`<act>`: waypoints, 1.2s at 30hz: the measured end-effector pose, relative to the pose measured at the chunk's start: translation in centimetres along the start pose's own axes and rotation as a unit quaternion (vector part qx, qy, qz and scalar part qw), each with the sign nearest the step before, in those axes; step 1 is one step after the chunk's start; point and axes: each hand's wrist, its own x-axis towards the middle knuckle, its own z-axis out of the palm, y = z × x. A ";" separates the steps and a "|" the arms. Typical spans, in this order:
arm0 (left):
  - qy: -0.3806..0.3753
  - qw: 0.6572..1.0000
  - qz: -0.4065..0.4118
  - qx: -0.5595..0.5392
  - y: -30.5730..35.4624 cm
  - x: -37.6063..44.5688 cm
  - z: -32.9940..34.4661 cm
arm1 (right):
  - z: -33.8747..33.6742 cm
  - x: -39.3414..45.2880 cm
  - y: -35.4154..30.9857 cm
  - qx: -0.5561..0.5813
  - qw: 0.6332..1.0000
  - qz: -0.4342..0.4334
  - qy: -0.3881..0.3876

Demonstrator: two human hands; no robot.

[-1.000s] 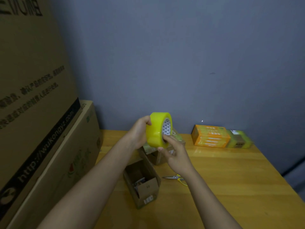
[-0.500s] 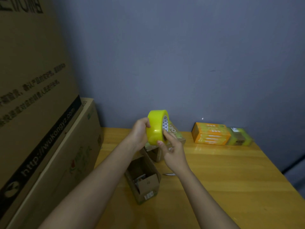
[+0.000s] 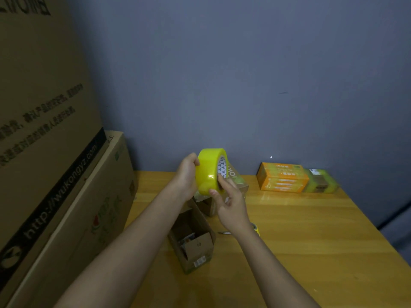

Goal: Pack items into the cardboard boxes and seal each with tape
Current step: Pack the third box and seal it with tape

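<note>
Yellow tape roll (image 3: 208, 172) gripped by left hand (image 3: 188, 174) and right hand (image 3: 229, 202) fingers (image 3: 220, 181), held above open cardboard box (image 3: 192, 238) on worktop (image 3: 311, 230)

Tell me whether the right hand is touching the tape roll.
Touching. The head view shows the right hand with its fingers on the tape roll at its core edge.

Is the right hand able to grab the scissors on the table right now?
Probably not straight away. The right hand is busy on the yellow tape roll, which the left hand holds up. The scissors lie just under the right wrist with nothing covering them, so letting go first should do.
</note>
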 end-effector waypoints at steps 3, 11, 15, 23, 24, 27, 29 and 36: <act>-0.010 1.000 -0.007 -0.010 -0.1 -0.1 0.0 | 0.0 0.0 0.0 0.005 1.000 0.008 0.007; -0.024 0.999 0.005 -0.041 -0.2 0.1 0.0 | 0.0 0.1 0.1 -0.007 1.000 -0.004 0.011; -0.013 0.999 -0.002 -0.038 -0.3 0.6 -0.1 | 0.1 0.0 -0.2 -0.012 1.000 -0.003 0.014; 0.006 1.000 -0.007 0.005 -0.2 1.0 0.1 | 0.3 -0.1 -0.4 -0.019 1.000 -0.005 0.014; 0.007 1.000 -0.006 0.004 -0.2 1.0 0.0 | 0.3 0.0 -0.4 -0.019 1.000 -0.003 0.013; 0.004 1.000 -0.009 -0.005 -0.3 0.7 0.0 | 0.2 0.1 -0.3 -0.012 1.000 0.002 0.016; -0.006 1.000 -0.005 -0.009 -0.2 0.6 0.0 | 0.2 0.1 -0.1 -0.005 1.000 0.002 0.018; -0.013 1.000 0.020 0.008 -0.8 0.2 0.1 | 0.3 0.3 0.4 -0.006 1.000 0.003 0.028</act>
